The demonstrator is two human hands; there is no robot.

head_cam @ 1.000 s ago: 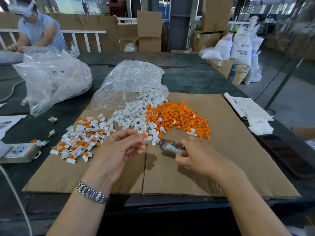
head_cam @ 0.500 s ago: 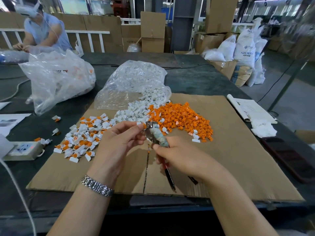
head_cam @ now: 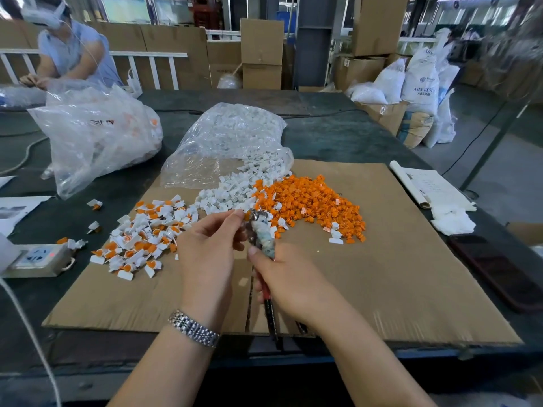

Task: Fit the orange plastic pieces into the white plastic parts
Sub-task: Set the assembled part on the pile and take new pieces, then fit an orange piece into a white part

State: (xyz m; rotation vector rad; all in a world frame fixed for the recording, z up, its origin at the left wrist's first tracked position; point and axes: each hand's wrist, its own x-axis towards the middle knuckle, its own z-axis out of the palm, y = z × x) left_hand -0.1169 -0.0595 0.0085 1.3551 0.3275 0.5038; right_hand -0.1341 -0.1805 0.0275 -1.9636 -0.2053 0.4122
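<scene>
Looking down from the head camera, you see your left hand [head_cam: 210, 254] at the centre of the frame, its fingers curled inward and the fingertips [head_cam: 237, 214] drawn together against the metal tip of the pliers [head_cam: 261, 235]; whether a small piece sits between them you cannot tell. Your right hand [head_cam: 289, 282] just below and right of it grips the pliers, fingers wrapped round the handles and the thumb laid along the cloth-wrapped part. The tool's head points toward the upper middle of the frame.

The orange plastic pieces [head_cam: 311, 201] lie heaped right of centre on the cardboard sheet [head_cam: 396, 274]. The white plastic parts [head_cam: 232, 192] spill from a clear bag [head_cam: 229, 142] just above your hands, touching the orange heap. Left of centre lies a pile of assembled pieces [head_cam: 147, 233], white with orange showing.
</scene>
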